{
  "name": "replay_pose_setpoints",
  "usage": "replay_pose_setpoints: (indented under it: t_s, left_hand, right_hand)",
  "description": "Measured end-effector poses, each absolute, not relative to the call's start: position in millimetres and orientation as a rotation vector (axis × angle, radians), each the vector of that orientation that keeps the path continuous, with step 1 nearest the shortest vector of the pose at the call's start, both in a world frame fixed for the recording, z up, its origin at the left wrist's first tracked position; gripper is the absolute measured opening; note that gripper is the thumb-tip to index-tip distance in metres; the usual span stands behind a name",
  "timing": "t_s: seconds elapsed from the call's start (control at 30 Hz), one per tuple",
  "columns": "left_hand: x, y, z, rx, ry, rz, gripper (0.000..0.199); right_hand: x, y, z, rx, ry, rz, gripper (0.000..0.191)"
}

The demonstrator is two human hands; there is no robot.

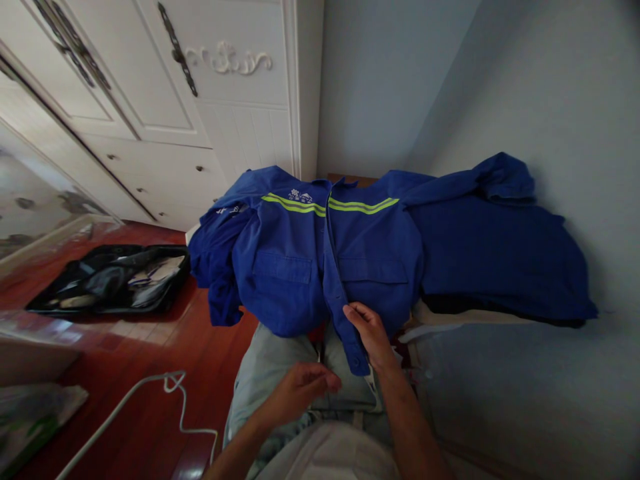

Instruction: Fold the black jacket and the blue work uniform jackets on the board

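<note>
A blue work jacket [287, 233] with a yellow-green reflective stripe across the chest, a white printed logo and two flap pockets lies front up before me. Its button placket runs down the middle and hangs over my lap. My right hand [369, 328] grips the edge of that placket near the lower end, thumb on top. Below and to the left, my left hand [311, 385] hovers over my legs, fingers curled in and apart from the jacket; nothing shows in it. The jacket's right-hand sleeve lies stretched over a darker blue garment [495, 253].
A white cabinet [255, 127] stands behind on the left, meeting a grey-blue wall [380, 87]. On the red wooden floor [210, 360] lies an open black suitcase [100, 283] with things inside. A white cable [127, 397] curves across the lower left.
</note>
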State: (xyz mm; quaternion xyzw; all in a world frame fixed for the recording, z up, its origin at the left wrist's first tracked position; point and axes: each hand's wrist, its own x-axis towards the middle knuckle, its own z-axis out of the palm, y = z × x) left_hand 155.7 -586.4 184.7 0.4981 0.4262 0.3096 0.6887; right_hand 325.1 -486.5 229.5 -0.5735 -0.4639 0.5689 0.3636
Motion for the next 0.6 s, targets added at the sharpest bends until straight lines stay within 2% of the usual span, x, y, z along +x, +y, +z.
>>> replay_pose_setpoints:
  t_s: [0.13,0.27,0.43,0.6]
  left_hand:
    - [147.9,-550.0,185.2,1.285,1.385,1.089,0.03]
    - [157.1,-515.8,163.3,1.54,1.827,1.311,0.038]
    - [183.7,-492.6,145.1,1.717,2.104,1.18,0.057]
    - [191.7,-477.8,134.0,1.59,2.184,0.963,0.043]
  right_hand:
    - [329.6,-489.2,231.0,-1.504,-1.307,1.384,0.04]
    - [332.5,-492.2,236.7,-1.494,-1.387,1.28,0.038]
    - [338.8,-493.5,242.3,-1.452,-1.376,1.36,0.041]
    - [346.3,-495.8,236.8,-1.477,-1.242,1.392,0.049]
